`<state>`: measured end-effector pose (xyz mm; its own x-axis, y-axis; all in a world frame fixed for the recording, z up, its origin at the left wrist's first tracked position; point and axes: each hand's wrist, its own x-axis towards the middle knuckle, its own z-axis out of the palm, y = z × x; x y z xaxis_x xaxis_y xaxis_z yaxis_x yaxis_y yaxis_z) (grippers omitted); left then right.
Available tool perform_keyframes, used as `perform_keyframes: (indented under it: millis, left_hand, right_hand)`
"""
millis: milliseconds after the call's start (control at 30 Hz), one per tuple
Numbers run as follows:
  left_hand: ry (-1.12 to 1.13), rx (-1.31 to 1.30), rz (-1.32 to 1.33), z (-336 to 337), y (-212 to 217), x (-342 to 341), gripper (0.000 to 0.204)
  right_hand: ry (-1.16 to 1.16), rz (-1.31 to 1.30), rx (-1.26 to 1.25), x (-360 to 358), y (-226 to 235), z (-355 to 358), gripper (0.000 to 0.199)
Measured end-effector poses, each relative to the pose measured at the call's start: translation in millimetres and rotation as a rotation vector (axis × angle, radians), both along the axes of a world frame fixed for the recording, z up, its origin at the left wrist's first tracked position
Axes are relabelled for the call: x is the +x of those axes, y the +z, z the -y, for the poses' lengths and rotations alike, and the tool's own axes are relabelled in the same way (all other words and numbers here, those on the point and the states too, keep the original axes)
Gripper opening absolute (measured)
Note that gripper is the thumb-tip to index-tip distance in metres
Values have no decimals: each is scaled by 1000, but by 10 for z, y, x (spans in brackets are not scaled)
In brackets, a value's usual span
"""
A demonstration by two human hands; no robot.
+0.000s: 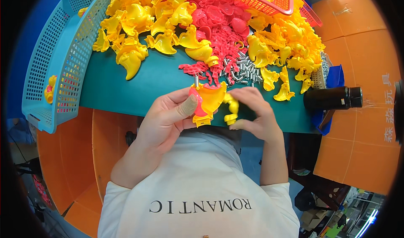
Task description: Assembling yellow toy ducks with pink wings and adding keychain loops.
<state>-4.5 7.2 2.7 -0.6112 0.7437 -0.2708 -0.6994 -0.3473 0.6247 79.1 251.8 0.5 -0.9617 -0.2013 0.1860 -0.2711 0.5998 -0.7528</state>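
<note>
My left hand (pixel 164 120) grips a yellow plastic shell half (pixel 214 96) over the near edge of the table. A pink plastic part (pixel 199 106) sits in that shell, partly under my thumb, which has a tan covering on its tip. One small metal cylinder (pixel 196 80) stands up at the shell's top left. Just to the right, my right hand (pixel 263 118) pinches a small, knobbly yellow plastic piece (pixel 231 108) between thumb and fingers. Whether this piece touches the shell I cannot tell.
Yellow shells (pixel 136 19) and pink parts (pixel 219 19) heap across the green table (pixel 105 82). Metal cylinders (pixel 244 69) lie beyond my hands. A blue basket (pixel 63 57) stands left, a red basket (pixel 273 0) at the back. A black bottle (pixel 332 98) lies at right.
</note>
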Motion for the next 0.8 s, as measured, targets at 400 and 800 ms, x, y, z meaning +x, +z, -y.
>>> perform_keyframes:
  millis: [400, 800]
  left_hand:
    - [49, 20, -24, -172, 192, 134, 45]
    - [73, 82, -4, -177, 165, 168, 48]
  right_hand:
    - [58, -390, -629, -35, 64, 295, 88]
    - [-5, -462, -407, -45, 113, 376, 82]
